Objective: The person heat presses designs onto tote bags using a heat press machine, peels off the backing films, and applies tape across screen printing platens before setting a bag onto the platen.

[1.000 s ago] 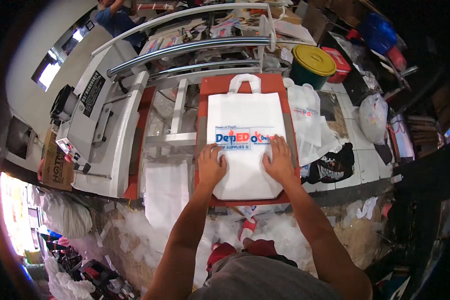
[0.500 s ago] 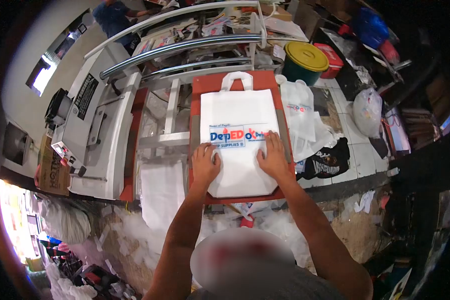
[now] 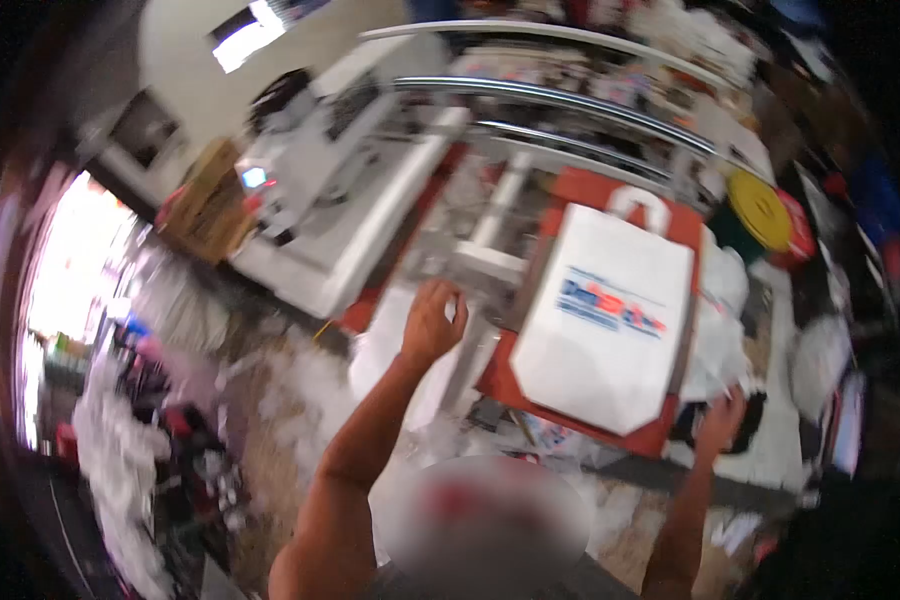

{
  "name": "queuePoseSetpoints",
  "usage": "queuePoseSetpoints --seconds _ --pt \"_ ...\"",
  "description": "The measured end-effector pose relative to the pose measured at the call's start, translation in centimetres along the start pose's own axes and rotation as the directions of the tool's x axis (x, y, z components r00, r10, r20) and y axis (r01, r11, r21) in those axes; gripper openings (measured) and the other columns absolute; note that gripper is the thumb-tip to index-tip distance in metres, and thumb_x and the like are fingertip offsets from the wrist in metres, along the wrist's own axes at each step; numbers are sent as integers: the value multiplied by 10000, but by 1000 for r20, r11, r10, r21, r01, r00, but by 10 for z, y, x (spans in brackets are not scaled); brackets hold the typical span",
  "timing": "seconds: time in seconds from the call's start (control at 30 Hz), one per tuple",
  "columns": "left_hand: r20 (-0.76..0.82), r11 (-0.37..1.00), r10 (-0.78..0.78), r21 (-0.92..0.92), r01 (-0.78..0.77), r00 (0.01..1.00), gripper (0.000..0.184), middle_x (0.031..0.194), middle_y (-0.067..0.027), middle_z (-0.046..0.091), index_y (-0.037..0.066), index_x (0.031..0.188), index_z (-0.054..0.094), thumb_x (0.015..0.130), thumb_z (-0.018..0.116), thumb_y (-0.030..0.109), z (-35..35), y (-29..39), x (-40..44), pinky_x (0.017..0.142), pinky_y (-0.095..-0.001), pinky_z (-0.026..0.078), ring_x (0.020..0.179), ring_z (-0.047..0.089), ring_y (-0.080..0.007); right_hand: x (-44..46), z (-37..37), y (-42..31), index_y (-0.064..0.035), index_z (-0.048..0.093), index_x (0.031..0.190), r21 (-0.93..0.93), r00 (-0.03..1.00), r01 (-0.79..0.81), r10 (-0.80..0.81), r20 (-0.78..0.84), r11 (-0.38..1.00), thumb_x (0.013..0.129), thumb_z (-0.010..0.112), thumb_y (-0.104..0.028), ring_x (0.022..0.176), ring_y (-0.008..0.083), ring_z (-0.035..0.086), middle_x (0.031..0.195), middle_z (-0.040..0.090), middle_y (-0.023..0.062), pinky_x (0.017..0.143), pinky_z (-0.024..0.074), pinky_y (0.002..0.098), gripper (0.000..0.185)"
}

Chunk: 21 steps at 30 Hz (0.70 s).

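One white printed tote bag (image 3: 610, 370) lies flat on one red platen (image 3: 500, 372), its long axis slanting from lower left to upper right, the single visible handle loop (image 3: 656, 208) pointing away from the person. Two hands are apart from each other and the bag: the left hand (image 3: 435, 320), fingers loosely curled with thumb spread, above white material (image 3: 378, 345); the right hand (image 3: 718, 425), its grip too blurred to tell, near one black bundle (image 3: 749, 424). Two chrome rails (image 3: 560, 98) run beyond.
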<state>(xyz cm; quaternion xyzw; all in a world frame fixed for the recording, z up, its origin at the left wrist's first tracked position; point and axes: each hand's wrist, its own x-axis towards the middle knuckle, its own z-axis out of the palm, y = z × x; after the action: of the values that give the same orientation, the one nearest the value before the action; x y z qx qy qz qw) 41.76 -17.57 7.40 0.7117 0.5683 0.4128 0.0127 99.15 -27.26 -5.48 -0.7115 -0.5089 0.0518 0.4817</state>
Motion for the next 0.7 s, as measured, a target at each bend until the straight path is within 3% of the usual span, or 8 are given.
queuePoseSetpoints --seconds 0.2,0.27,0.3,0.37,0.4,0.57,0.63,0.7 --pt "-304 822 -159 486 297 939 314 1001 -223 603 -7 1087 558 866 638 202 -149 -142 46 901 -464 475 1016 578 -411 -110 -117 97 19 614 1082 -570 859 -363 501 102 737 1023 501 -364 998 243 572 1059 595 174 890 450 379 404" --pt "-302 715 -345 529 457 889 403 1077 -242 589 -11 1139 558 852 651 256 -179 -164 63 973 -478 449 1090 553 -414 -147 -140 191 14 613 956 -892 682 16 647 341 452 1029 470 -374 951 260 575 964 590 163 838 466 398 421" --pt "-255 669 -444 544 507 859 425 1102 -246 581 -14 1133 570 838 662 277 -188 -183 73 1007 -490 430 1121 540 -412 -187 -146 215 14 613 956 -898 682 -20 663 309 439 1029 470 -374 951 260 575 964 590 163 838 466 398 421" --pt "27 743 -371 608 279 928 383 1061 -245 608 -12 1064 596 830 653 285 -195 -250 82 1007 -515 415 1092 560 -424 -272 -170 232 -3 596 893 -371 989 150 -132 74 916 1017 496 -273 920 303 577 947 592 152 805 477 429 313" --pt "217 701 -286 712 49 933 387 1003 -271 662 -41 1036 636 884 596 313 -195 -287 90 879 -530 466 984 605 -463 -268 -177 162 -13 599 946 -596 863 -403 505 7 695 970 569 -174 928 328 581 1007 614 151 814 482 449 165" --pt "101 531 -249 846 49 963 393 1069 -229 594 -18 1051 591 921 549 350 -178 -285 83 901 -510 492 1006 603 -439 -262 -210 131 -12 565 1042 -407 851 -448 519 78 796 899 668 -117 942 337 581 1033 618 168 840 478 459 205" --pt "26 588 -322 789 178 947 398 1081 -232 586 -8 1072 575 916 564 358 -177 -223 83 874 -521 501 999 608 -437 -244 -189 157 -19 573 1018 -509 908 -334 416 54 793 912 638 -136 980 367 584 1035 617 191 858 471 470 171" --pt "-38 624 -400 721 303 916 408 1093 -235 579 2 1094 559 912 579 366 -168 -195 77 847 -533 510 993 614 -436 -192 -166 89 -47 632 1155 -865 889 396 109 445 309 963 585 -285 1091 331 599 1147 637 157 926 504 435 309"
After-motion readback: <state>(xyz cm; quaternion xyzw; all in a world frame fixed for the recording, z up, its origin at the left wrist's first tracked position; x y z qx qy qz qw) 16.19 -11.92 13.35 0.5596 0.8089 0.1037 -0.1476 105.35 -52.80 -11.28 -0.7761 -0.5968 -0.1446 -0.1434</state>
